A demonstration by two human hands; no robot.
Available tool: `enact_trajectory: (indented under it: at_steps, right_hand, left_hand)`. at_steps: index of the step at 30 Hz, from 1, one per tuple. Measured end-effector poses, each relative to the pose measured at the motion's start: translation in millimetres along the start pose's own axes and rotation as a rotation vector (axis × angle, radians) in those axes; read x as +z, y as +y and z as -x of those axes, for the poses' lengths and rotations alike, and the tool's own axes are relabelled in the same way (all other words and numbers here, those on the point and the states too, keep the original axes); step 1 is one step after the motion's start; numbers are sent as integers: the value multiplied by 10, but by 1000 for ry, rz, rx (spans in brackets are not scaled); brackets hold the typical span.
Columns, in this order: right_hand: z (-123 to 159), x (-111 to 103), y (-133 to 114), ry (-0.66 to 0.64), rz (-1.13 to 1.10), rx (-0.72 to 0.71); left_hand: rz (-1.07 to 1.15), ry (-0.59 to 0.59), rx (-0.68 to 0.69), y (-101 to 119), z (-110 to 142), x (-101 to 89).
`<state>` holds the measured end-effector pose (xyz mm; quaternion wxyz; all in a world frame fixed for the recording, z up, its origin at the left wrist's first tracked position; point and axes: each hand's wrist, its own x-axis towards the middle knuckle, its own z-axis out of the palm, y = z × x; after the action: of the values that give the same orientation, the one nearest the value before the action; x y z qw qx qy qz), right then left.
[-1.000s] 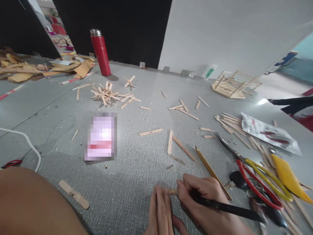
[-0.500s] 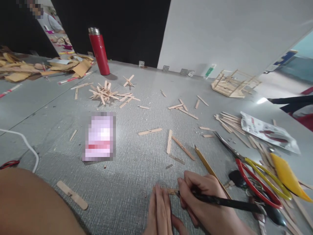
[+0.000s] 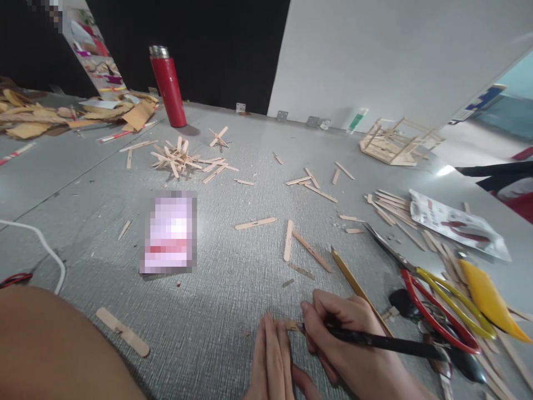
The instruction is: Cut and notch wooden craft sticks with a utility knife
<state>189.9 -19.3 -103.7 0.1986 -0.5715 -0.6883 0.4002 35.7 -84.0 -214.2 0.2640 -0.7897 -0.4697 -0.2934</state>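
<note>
My left hand lies flat at the bottom centre, its straight fingers pressing a small wooden stick onto the grey floor. Just to its right, my right hand grips a black pen whose tip touches the stick near my left fingertips. Most of the stick is hidden under my fingers. A long yellowish ruler lies diagonally just beyond my right hand.
Red-and-yellow-handled scissors, a yellow tool and a plastic packet lie at right. Loose sticks are scattered about, with a pile near a red flask. A stick frame model stands far right. My knee fills the lower left.
The pen has tilted slightly lower and its tip has crept left along the stick. My left hand stays pressed in place.
</note>
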Motion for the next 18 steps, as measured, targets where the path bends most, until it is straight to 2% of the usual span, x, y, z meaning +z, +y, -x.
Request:
enact_trajectory:
  at_steps: [4,10,18]
  right_hand:
    - [7,12,24,7,11,18]
    - [-9,13,26,14,22,-5]
    - [-22,-3,-8,35,48,-57]
  left_hand:
    - [-12,-34,6,7,3,-16]
    - [29,-24,-59,8,-52,-63]
    - [20,-38,-5,33,46,-13]
